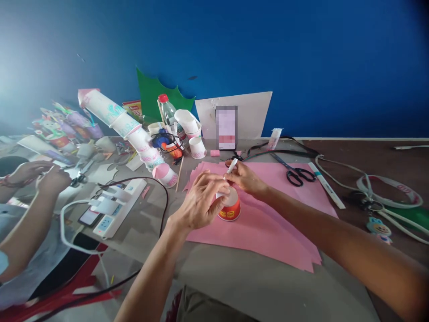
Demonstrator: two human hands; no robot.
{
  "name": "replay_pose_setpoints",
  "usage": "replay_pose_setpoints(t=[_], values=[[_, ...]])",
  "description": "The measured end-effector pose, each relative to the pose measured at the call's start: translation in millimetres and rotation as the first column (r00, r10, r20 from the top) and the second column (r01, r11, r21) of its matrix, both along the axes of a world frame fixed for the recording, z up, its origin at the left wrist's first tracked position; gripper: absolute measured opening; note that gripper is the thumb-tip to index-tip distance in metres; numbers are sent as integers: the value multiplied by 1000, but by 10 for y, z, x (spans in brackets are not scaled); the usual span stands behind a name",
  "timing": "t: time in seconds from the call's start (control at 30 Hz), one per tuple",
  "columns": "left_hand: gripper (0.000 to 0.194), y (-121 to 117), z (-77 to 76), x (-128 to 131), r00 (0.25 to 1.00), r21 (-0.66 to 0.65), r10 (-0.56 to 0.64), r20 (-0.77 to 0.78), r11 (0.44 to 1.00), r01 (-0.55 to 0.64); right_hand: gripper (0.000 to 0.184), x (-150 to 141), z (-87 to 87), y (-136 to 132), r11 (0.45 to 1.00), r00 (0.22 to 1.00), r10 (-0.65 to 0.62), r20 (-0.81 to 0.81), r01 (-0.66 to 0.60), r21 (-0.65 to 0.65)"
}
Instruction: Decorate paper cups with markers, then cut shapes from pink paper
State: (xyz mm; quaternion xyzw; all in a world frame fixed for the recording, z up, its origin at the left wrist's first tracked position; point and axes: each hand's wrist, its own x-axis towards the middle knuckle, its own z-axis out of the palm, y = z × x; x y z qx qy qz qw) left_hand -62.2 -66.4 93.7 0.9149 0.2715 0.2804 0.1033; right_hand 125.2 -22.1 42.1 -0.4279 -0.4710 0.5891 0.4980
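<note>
A red paper cup (230, 211) with yellow markings stands upside down on a stack of pink paper (268, 237). My right hand (247, 179) is closed just behind the cup, pinching a white stick-like piece (232, 166) that points up and away. At the cup's left side is my left hand (205, 197), its fingers bent over the cup's top. A bit of white shows between its thumb and fingers, too hidden to name. The fingertips of both hands nearly meet above the cup.
Scissors (300, 175) and a white marker (326, 185) lie on the right. A phone (227, 127) leans at the back. Left are a leaning paper-cup tower (129, 127), a power strip (120, 208) with cables, and another person's hands (50, 176).
</note>
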Motion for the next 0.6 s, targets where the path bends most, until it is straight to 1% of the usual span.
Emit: replay_pose_setpoints(t=[0.13, 0.27, 0.4, 0.5, 0.6], values=[[24, 0, -2, -1, 1000, 2, -26, 11, 1000, 26, 44, -84, 121, 128, 997, 996, 69, 64, -70, 12], [30, -4, -9, -6, 998, 16, -40, 43, 999, 40, 44, -188, 202, 233, 974, 965, 225, 132, -227, -4], [40, -16, -26, -27, 1000, 9, -8, 12, 1000, 8, 43, -275, 273, 291, 918, 903, 390, 178, -396, -7], [45, -24, -32, -39, 1000, -12, 8, -3, 1000, -8, 32, -334, 319, 310, 868, 850, 482, 214, -496, 14], [46, -26, -29, -43, 1000, -27, -9, 14, 1000, 9, 24, -370, 348, 320, 825, 805, 536, 253, -563, 43]])
